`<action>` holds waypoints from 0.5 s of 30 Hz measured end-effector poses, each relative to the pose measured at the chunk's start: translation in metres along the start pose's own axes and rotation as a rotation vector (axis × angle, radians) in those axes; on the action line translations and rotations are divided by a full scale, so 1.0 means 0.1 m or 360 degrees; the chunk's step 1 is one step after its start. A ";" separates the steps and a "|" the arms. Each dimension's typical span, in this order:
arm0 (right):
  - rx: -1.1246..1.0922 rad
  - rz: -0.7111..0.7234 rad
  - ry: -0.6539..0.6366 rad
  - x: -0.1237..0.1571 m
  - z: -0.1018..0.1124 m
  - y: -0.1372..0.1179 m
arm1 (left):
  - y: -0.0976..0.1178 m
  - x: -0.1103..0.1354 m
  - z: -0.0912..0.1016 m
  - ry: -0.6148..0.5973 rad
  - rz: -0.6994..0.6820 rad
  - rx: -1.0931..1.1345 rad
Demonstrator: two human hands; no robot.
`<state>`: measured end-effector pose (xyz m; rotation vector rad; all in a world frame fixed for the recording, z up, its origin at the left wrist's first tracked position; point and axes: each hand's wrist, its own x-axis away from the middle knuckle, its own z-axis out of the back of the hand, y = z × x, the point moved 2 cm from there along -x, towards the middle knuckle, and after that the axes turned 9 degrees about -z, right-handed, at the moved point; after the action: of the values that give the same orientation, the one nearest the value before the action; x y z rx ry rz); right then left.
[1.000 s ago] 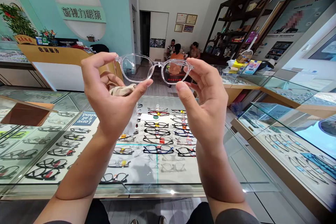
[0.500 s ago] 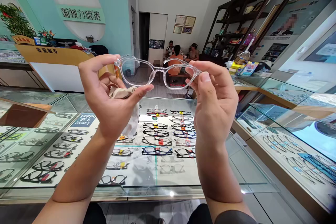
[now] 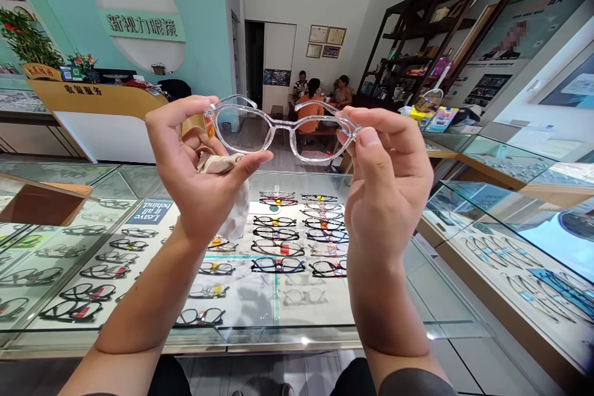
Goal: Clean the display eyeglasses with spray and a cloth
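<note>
The glass surface (image 3: 325, 337), bearing rows of spectacles (image 3: 278, 265), lies below the left grip (image 3: 190, 176) and right grip (image 3: 390, 179). Both pinch the clear glasses (image 3: 281, 126) between them by the ends, presumably sparing the lenses; exact left contact is hard to tell. A cloth (image 3: 237, 207) hangs from the left grip.

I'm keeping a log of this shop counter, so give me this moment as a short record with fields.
Left hand: left hand grips one end of the clear glasses
Right hand: right hand pinches the other end between thumb and index finger
Cloth: pale cloth bunched in the left hand, hanging below it
Glasses' position: raised above the glass display case
In the case: rows of eyeglasses; a blue card, its lettering upside down
Background: seated people; dark shelf unit
</note>
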<state>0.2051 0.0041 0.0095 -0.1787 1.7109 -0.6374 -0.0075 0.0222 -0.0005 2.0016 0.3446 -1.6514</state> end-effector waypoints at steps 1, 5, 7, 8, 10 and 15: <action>-0.0037 -0.0008 0.0003 0.00 0.00 -0.01 | 0.00 0.00 0.00 -0.0014 0.0017 0.0012; -0.0110 -0.0045 0.0007 0.00 0.00 -0.02 | 0.00 -0.01 -0.01 -0.0093 0.0038 0.0057; -0.0105 -0.0054 -0.0005 0.01 0.00 -0.02 | 0.01 -0.01 -0.01 -0.0123 0.0045 0.0092; -0.0093 -0.0051 -0.0014 0.01 0.00 -0.02 | 0.01 -0.02 -0.01 -0.0134 0.0050 0.0113; -0.0050 -0.0054 -0.0042 0.01 0.00 -0.02 | 0.01 -0.01 -0.02 -0.0133 0.0050 0.0149; -0.0098 -0.0057 -0.0068 0.01 0.00 -0.01 | 0.00 -0.01 -0.03 -0.0154 0.0022 0.0032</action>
<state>0.2045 0.0034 0.0093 -0.2650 1.6902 -0.6035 -0.0051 0.0237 0.0006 1.9261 0.2795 -1.7422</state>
